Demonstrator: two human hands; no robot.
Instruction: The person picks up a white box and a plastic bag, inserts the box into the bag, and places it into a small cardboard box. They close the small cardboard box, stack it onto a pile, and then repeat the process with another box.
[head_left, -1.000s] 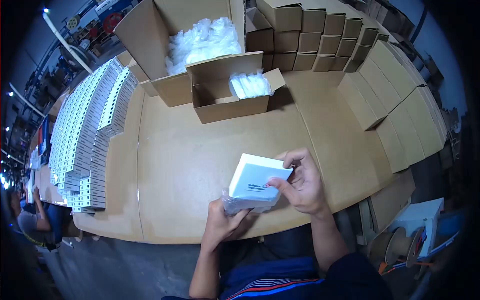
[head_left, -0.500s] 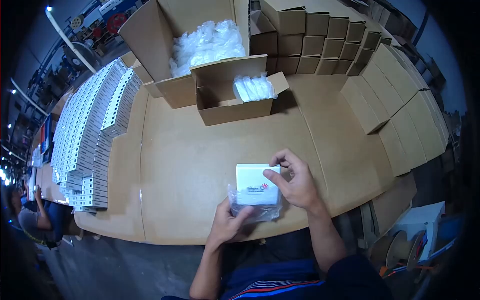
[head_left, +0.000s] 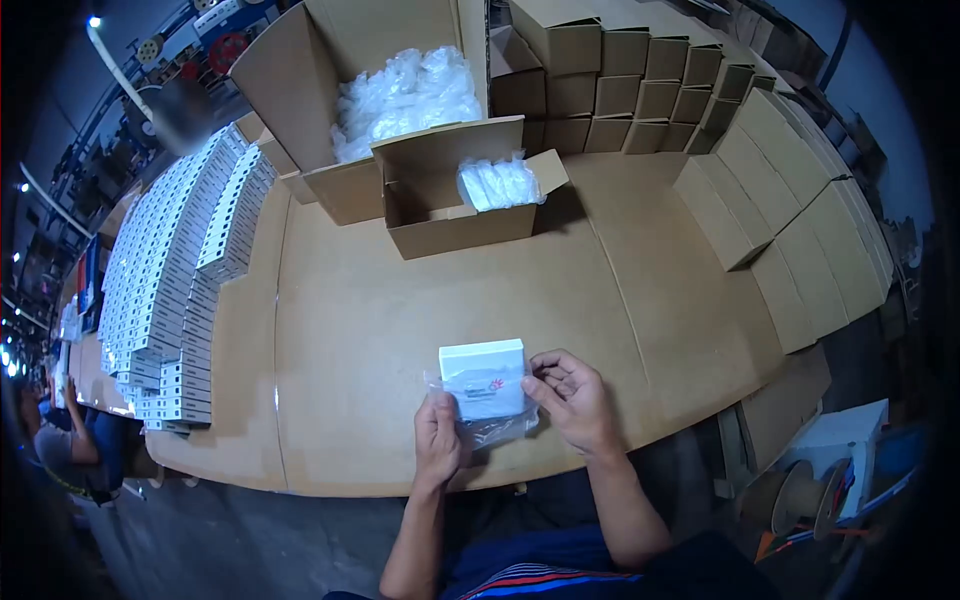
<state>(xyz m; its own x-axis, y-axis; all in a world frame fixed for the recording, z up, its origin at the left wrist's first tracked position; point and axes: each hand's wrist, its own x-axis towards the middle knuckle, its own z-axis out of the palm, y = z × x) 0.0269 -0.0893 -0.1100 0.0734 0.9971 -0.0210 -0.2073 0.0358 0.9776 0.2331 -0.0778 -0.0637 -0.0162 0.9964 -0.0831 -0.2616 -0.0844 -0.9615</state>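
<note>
A flat white box point(head_left: 482, 372) with a small red logo is held above the near part of the table, its top end bare. A clear plastic bag point(head_left: 500, 432) surrounds its lower part and hangs below it. At the left edge, my left hand point(head_left: 437, 445) is closed on the bag and box, thumb on the front. My right hand point(head_left: 575, 405) is closed at the right edge, thumb and fingertips pinching the bag beside the box. Farther off stands an open cardboard carton point(head_left: 460, 238) with several bagged white packs point(head_left: 500, 185) at its right end.
A larger open carton point(head_left: 350, 200) full of clear plastic bags point(head_left: 405, 100) stands behind. White boxes point(head_left: 165, 270) are stacked at left. Brown cartons point(head_left: 625, 95) line the back, more cartons point(head_left: 800, 230) the right. Another person point(head_left: 75, 440) sits far left.
The white box has shifted left and the bag now reaches higher up its sides. My right hand has moved from the box's top corner down to its right edge.
</note>
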